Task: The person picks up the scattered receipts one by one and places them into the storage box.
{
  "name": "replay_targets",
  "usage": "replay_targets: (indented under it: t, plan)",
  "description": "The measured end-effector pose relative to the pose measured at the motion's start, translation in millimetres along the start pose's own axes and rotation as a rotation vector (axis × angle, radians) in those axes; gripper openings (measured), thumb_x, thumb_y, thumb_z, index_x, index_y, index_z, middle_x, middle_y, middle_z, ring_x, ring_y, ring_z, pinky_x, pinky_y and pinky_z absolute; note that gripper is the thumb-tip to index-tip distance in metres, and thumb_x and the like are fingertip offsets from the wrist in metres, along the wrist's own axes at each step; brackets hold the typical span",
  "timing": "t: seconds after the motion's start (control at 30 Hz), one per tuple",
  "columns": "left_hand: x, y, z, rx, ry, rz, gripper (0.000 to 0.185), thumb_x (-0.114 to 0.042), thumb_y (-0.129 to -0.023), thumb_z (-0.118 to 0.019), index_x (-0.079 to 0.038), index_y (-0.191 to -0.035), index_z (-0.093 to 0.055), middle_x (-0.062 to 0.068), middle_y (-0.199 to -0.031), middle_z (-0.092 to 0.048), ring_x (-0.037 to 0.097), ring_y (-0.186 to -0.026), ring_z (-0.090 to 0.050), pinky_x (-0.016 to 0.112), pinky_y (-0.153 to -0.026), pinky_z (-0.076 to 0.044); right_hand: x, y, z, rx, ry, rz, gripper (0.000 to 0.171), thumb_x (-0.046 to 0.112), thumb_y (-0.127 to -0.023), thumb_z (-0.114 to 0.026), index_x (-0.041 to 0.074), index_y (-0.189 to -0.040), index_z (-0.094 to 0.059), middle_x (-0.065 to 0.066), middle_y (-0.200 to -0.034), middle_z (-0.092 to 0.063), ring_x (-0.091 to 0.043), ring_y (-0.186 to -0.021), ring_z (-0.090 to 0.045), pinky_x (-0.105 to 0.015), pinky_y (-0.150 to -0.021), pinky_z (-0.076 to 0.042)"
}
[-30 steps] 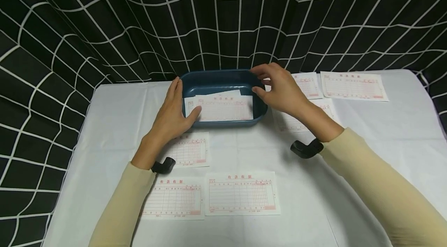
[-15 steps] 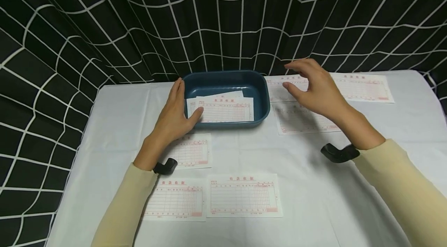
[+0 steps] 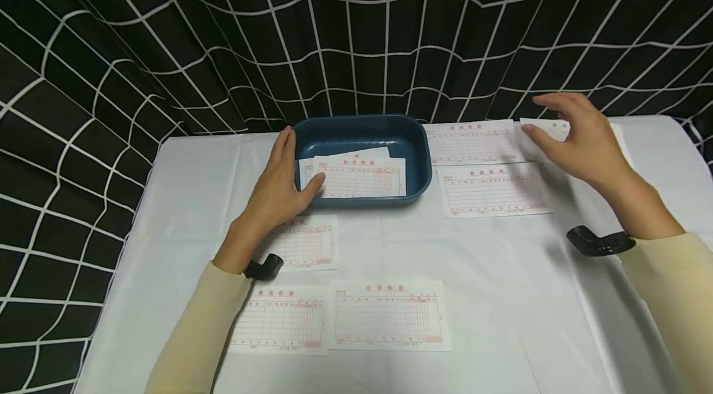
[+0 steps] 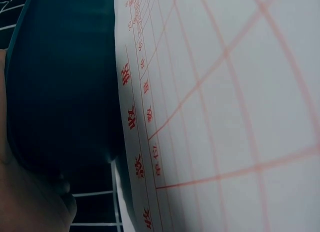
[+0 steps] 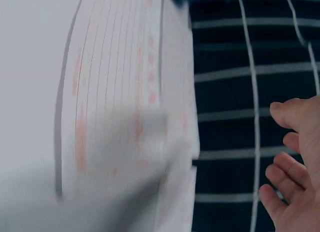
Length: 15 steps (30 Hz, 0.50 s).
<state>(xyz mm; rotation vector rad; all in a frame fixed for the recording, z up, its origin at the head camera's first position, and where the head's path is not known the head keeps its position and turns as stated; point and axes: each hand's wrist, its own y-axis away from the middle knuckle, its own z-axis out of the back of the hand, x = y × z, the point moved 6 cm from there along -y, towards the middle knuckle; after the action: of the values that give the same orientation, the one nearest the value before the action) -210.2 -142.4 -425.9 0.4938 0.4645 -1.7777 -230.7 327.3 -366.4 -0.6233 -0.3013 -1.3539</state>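
While the black grid-patterned curtain [image 3: 356, 29] is hanging behind the table's [image 3: 184, 196] far edge, I am seeing three receipt forms [image 3: 388, 315] lying near the front edge and two more [image 3: 492, 190] sitting just right of the blue tray [image 3: 419, 159], none blocking my reach. My left hand [image 3: 278, 187] is resting against the tray's left wall, fingers straight, thumb touching the forms inside [image 3: 356, 176]. My right hand [image 3: 582, 140] is hovering over the form at the far right corner [image 3: 548, 128], fingers loosely spread, gripping nothing. That form is white paper with a red printed grid and red header characters, lying flat, partly covered by my hand.
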Motion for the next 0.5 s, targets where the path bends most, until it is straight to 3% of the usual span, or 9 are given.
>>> replay_targets:
  t: [0.33, 0.5]
  plan:
    - [1.4, 0.1, 1.1, -0.008, -0.003, 0.003, 0.099, -0.048, -0.100, -0.062, -0.001, -0.169, -0.010, 0.012, -0.180, -0.005, 0.030, -0.168, -0.014, 0.054, -0.131, -0.028, -83.9, 0.1, 7.2, 0.127, 0.094, -0.238, 0.068, 0.036, -0.107, -0.056, 0.001, -0.162, -0.038, -0.036, -0.162, -0.036, -0.063, -0.136, -0.040, -0.078, -0.108, -0.033]
    - [3.7, 0.3, 0.4, -0.002, -0.001, 0.006, 0.099, -0.049, -0.100, -0.061, -0.001, -0.170, -0.009, 0.012, -0.181, -0.004, 0.031, -0.168, -0.015, 0.054, -0.131, -0.028, -123.2, 2.1, 3.6, 0.158, 0.148, -0.335, 0.074, 0.038, -0.107, -0.054, -0.004, -0.164, -0.029, -0.040, -0.164, -0.028, -0.063, -0.146, -0.032, -0.077, -0.118, -0.027]
